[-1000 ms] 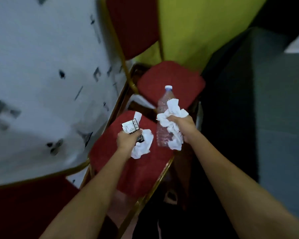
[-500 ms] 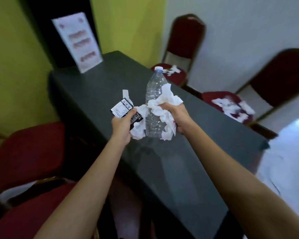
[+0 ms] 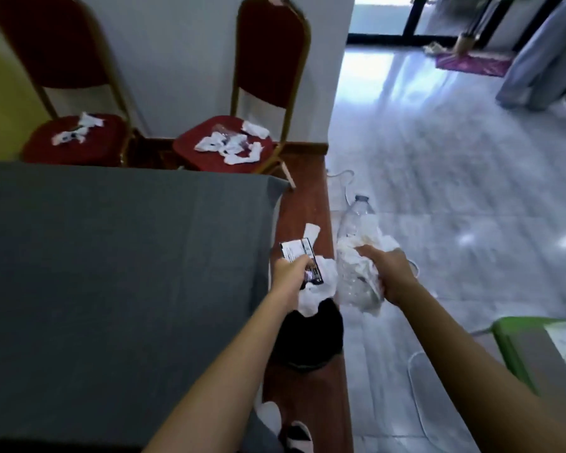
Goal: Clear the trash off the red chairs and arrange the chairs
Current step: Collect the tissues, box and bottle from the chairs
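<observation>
My left hand [image 3: 290,268] grips a small black-and-white packet [image 3: 299,256] together with crumpled white tissue [image 3: 319,291]. My right hand [image 3: 384,273] holds a clear plastic bottle [image 3: 353,223] wrapped in more white tissue, its cap pointing away from me. Both hands hover above a black bin [image 3: 307,338] on the wooden floor strip beside the table. Two red chairs with gold frames stand against the far wall: the left chair [image 3: 76,143] carries a few tissue scraps [image 3: 76,130], the right chair [image 3: 223,155] a heap of tissues and clear plastic [image 3: 231,143].
A table under a grey cloth [image 3: 118,273] fills the left. Glossy tiled floor [image 3: 455,191] opens to the right, with a white cable [image 3: 343,181] lying on it. A green-edged object [image 3: 517,341] sits at the right edge. A broom and purple mat [image 3: 471,62] lie far back.
My view has swung right, from the table top to its right end. The two littered chairs now stand at the top, and my hands with the trash are over the black bin.
</observation>
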